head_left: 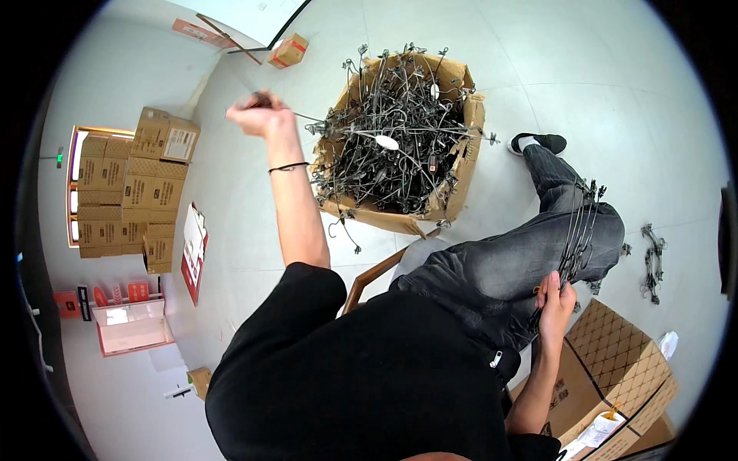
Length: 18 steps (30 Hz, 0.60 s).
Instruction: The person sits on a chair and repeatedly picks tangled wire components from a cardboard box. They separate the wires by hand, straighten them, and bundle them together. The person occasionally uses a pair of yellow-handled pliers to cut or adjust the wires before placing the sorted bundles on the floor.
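Note:
My left hand (265, 119) is raised beside the far left of an open cardboard box (466, 173). Its fingers are closed on a dark wire hanger, partly blurred, whose thin rod seems to run right toward the box. A large tangle of dark wire hangers (392, 131) with small clips at their ends heaps above the rim, with a couple of white oval tags among them. Down at the right, over my thigh, my right hand (555, 303) grips a bundle of similar wire hangers (578, 238), their clipped ends pointing away from me.
More wire hangers (653, 265) lie on the floor at the right. A patterned carton (615, 361) stands by my right forearm. Stacked cartons (157, 180) line the left wall, near a red-and-white board (194, 250) on the floor. A small box (288, 51) sits at the far left.

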{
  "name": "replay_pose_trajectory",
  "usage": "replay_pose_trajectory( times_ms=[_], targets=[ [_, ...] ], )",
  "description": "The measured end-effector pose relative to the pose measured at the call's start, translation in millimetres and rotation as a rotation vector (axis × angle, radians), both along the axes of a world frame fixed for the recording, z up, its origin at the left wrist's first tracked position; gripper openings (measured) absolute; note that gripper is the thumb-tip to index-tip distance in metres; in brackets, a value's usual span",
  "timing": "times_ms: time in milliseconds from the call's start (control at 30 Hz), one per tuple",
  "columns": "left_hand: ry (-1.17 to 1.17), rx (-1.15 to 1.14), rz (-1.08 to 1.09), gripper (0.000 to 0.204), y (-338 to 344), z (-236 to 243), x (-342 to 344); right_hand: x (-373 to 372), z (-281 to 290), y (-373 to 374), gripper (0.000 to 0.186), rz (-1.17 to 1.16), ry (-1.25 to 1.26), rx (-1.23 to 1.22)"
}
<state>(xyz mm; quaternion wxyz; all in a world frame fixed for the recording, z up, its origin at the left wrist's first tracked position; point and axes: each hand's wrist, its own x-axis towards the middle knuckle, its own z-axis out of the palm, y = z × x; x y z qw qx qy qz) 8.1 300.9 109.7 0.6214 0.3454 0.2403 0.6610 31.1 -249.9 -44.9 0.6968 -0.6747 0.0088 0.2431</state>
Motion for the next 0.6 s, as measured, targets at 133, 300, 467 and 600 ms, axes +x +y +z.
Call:
replay_pose_trajectory(
  times_ms=[133,300,467,600],
  targets=[
    [0.669,0.820,0.269,0.035,-34.8,-30.6,30.8,0.0,-1.6,0.5,0.045,0.023,-0.002,0.001],
    [0.057,0.123,0.206,0.036,-16.2,4.8,27.4,-2.0,-1.9,-1.7,0.045,0.020,0.019,-0.006],
    [0.907,1.154,0.013,0.031,-27.7,-75.5,80.4,2.1,-3.3,-2.2,0.044,0.030,0.023,0.005],
    [1.315,0.976,0.029,0.029,-7.4,-75.3,90.3,-1.4,0.7,-0.6,0.044,0.038,0.009,-0.016]
  ],
)
